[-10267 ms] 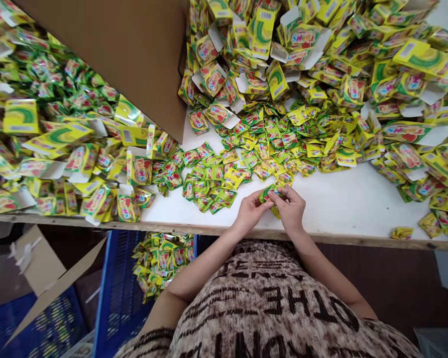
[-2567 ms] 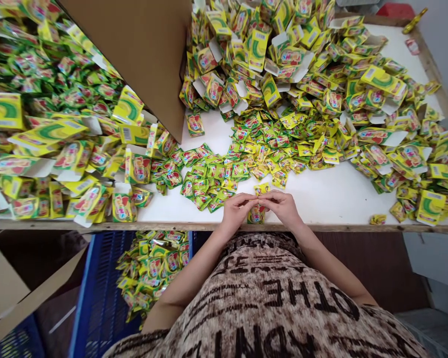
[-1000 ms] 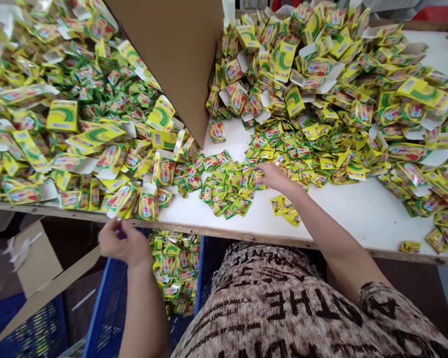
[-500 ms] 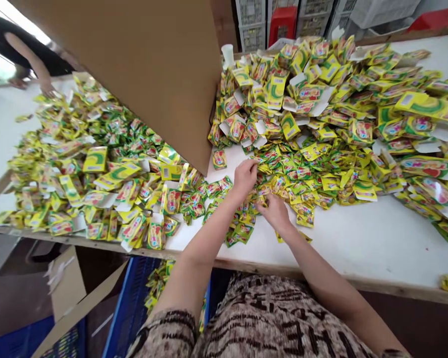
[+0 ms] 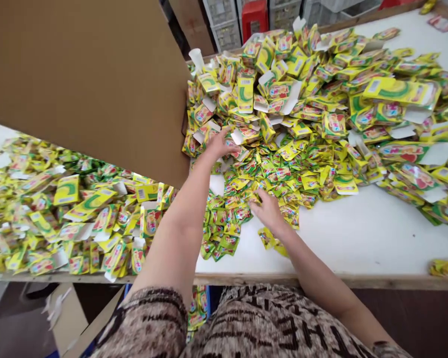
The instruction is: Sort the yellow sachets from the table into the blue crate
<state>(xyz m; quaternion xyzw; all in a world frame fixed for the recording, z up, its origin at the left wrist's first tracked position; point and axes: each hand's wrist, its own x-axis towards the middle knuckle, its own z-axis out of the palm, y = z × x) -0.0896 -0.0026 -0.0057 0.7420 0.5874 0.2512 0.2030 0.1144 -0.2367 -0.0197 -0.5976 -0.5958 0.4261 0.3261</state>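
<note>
My left hand (image 5: pixel 219 145) reaches to the near edge of a heap of small yellow printed boxes (image 5: pixel 245 94), many with white flaps standing out. Its fingers are spread over a box (image 5: pixel 242 135) with an open flap, and no firm hold shows. Lower down, my right hand (image 5: pixel 268 211) rests by the small yellow-green packets (image 5: pixel 280 174), thumb and fingers apart, with nothing visible between them. Several more packets (image 5: pixel 220 233) lie under and beside my left forearm. A few loose ones (image 5: pixel 267 238) are just below my right hand.
A tall brown cardboard sheet (image 5: pixel 97 84) stands at left, dividing the white table (image 5: pixel 343 238). Beyond it spreads another heap of boxes and packets (image 5: pixel 85 214). A white cup (image 5: pixel 196 59), a red stool (image 5: pixel 254 20) and grey crates (image 5: pixel 222 22) are at the back.
My left hand has moved forward from the packets to the boxes, its fingers spreading. My right hand has opened away from the packets. The view has shifted to the right.
</note>
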